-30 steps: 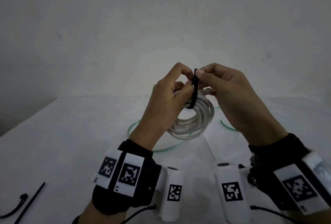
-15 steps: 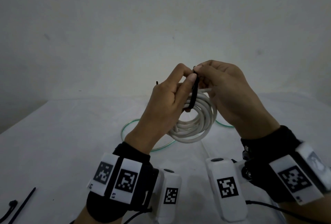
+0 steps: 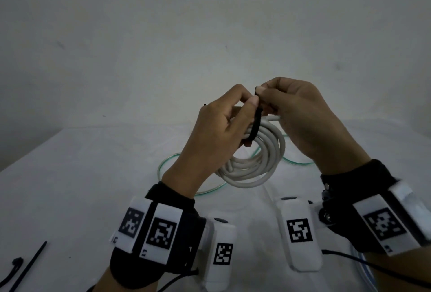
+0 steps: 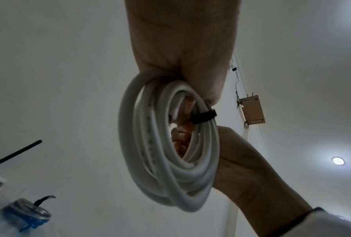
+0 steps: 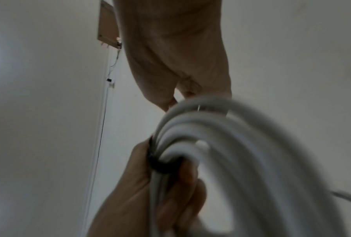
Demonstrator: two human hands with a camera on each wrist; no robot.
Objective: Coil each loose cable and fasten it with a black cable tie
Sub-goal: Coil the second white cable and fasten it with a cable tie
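Both hands are raised above the middle of the white tabletop [image 3: 70, 189], holding a white coil [image 3: 258, 165] in the air between them. The coil hangs roughly upright, its ring open toward the person and slightly to the left, its lower arc clear of the cloth. The left hand [image 3: 217, 137] grips the coil's upper left part, its fingers [image 4: 185, 126] curled through the ring. A black tie [image 3: 256, 126] loops round the strands there, running up and down along the left thumb. The right hand [image 3: 300, 119] pinches the tie's upper end just above the coil, fingers curled tight; from the wrist views the pinch itself is hidden. A short white cable end [image 3: 271, 117] sticks out to the left from under the right hand, lying about level.

A thin green cable [image 3: 177, 163] lies loose on the tabletop behind and below the coil, curving left and right of it, apart from it. At the near left edge two spare ties [image 3: 30, 266] lie on the cloth, the straight one pointing up and to the right, the other curled beside it. At the near right edge part of a blue-white cable [image 3: 363, 268] shows under the right wrist. The far half of the tabletop runs back to a plain wall [image 3: 210, 35].
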